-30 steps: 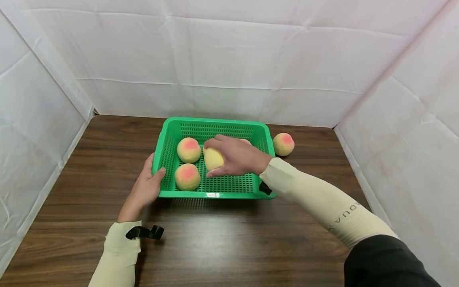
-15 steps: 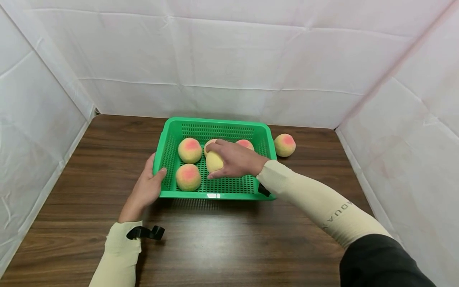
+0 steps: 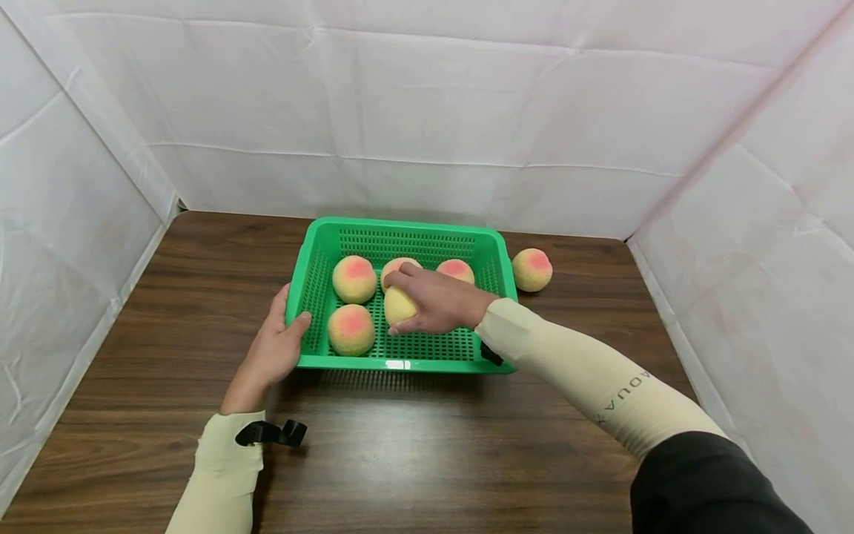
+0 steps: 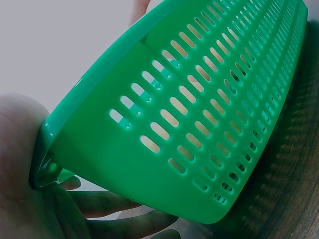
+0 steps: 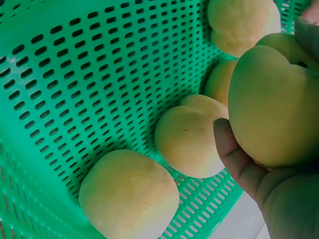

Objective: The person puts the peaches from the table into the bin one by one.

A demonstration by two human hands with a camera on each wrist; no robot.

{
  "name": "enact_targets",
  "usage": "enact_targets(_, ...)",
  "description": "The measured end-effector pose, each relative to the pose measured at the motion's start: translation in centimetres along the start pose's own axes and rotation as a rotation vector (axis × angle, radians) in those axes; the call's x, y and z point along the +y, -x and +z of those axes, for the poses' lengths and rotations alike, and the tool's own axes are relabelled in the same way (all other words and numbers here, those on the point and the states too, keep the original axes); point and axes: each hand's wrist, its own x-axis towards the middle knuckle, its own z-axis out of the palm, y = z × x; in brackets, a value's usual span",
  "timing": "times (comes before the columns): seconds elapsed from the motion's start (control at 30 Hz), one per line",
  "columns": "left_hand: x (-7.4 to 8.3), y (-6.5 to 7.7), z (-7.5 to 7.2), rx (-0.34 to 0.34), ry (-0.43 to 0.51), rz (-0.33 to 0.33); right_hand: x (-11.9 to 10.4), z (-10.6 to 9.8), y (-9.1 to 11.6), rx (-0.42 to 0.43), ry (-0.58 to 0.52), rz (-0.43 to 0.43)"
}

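Note:
My left hand [image 3: 276,341] grips the left rim of a green plastic basket [image 3: 460,365], thumb over the rim and fingers outside below it. In the left wrist view the fingers [image 4: 114,204] show under the basket's rim. Inside the basket, my right hand [image 3: 437,300] holds a peach [image 3: 399,305], thumb on its near side. From the right wrist view that held peach [image 5: 274,109] appears close to the camera; whether it touches the basket floor, I cannot tell. Around it lie peaches at far left [image 3: 354,279], near left [image 3: 351,330], far middle [image 3: 403,265] and far right [image 3: 456,269].
Another peach [image 3: 531,270] sits on the dark wooden table [image 3: 400,452], just right of the basket. White cloth walls [image 3: 427,119] stand behind and at both sides. A black strap [image 3: 270,433] is around the left wrist.
My right hand has come slightly nearer with the peach, so the far-middle and far-right peaches show more. The left hand keeps its grip on the basket rim.

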Motion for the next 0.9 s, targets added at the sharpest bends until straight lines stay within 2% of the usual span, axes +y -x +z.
enact_targets(0.27,0.2,0.2,0.0,0.002,-0.009,-0.004,0.0,0.3,-0.4,-0.095,0.066,-0.048)
enact_targets(0.7,0.1,0.1,0.1,0.01,-0.021,-0.019,-0.1,1.1,-1.3,-0.217,0.257,-0.057)
enact_targets(0.9,0.1,-0.1,0.0,0.009,-0.026,-0.02,-0.2,1.3,-1.7,-0.251,0.275,-0.044)
